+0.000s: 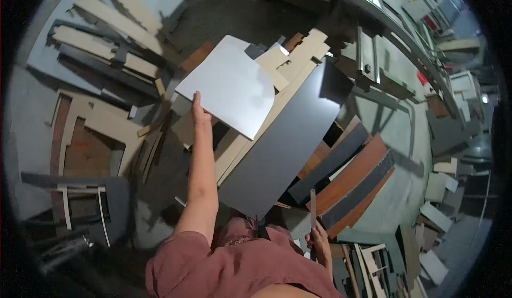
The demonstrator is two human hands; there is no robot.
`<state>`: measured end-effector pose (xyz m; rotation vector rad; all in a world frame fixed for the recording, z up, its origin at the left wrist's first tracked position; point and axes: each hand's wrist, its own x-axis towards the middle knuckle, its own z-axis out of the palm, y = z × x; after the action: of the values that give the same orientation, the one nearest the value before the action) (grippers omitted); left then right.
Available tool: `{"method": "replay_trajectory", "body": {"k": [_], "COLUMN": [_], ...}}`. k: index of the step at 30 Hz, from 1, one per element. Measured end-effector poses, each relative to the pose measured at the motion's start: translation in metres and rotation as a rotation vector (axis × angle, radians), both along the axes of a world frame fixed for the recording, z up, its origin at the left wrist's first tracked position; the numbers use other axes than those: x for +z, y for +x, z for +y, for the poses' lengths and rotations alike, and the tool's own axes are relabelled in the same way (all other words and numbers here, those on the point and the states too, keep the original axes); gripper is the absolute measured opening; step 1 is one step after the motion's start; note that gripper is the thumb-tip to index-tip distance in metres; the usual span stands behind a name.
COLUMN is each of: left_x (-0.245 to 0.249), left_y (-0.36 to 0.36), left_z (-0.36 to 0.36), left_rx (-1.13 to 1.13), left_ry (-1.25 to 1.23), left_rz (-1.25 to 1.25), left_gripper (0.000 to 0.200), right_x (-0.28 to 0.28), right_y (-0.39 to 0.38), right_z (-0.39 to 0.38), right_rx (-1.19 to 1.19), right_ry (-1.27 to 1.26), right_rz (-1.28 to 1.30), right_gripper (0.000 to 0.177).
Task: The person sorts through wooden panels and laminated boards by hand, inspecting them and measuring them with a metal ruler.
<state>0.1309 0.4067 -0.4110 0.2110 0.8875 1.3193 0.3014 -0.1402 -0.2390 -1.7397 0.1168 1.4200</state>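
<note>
White panel (229,82), upper centre of frame: smooth, satin sheen. Grey board (272,143), centre: smooth, softly reflective. Pale cut pieces (306,50), upper centre: matt, raw wood-board look. Reddish-brown boards (349,171), right of centre: wood-toned. Slim strip (313,207), lower right: metal-looking. Shirt (240,268), bottom: matt cloth.

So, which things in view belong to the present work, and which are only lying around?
Likely in the work:
white panel, in the left hand
metal strip, in the right hand
grey board, centre (less certain)

Seemingly just lying about:
reddish-brown board, right of centre
pale cut-out frame, far left
scattered offcuts, far right
</note>
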Motion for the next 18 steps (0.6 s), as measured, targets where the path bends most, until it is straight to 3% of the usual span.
{"method": "replay_trajectory", "body": {"k": [4,7,9,12,13,18], "left_x": [-0.039,-0.05,-0.047,-0.036,-0.055,-0.072], "left_y": [-0.012,-0.029,-0.031,-0.033,-0.039,-0.042], "left_z": [0.028,0.039,0.045,0.041,0.049,0.054], "left_rx": [-0.204,-0.339,-0.362,-0.411,-0.412,-0.513], "left_ry": [0.038,-0.017,-0.233,-0.334,-0.333,-0.461], "left_rz": [-0.098,0.02,0.242,0.316,0.318,0.524], "left_gripper": [0.058,0.057,0.053,0.053,0.053,0.066], "right_x": [0.017,0.028,0.024,0.03,0.03,0.018], "right_y": [-0.021,-0.033,-0.038,-0.046,-0.047,-0.047], "right_z": [0.004,0.01,0.009,0.015,0.017,0.002], "right_rx": [-0.091,-0.13,-0.233,-0.276,-0.31,-0.163], "right_ry": [-0.054,-0.079,-0.084,-0.055,-0.045,-0.083], "right_rz": [0.018,0.034,0.045,0.051,0.071,-0.003], "right_gripper": [0.041,0.042,0.043,0.042,0.042,0.043]}}
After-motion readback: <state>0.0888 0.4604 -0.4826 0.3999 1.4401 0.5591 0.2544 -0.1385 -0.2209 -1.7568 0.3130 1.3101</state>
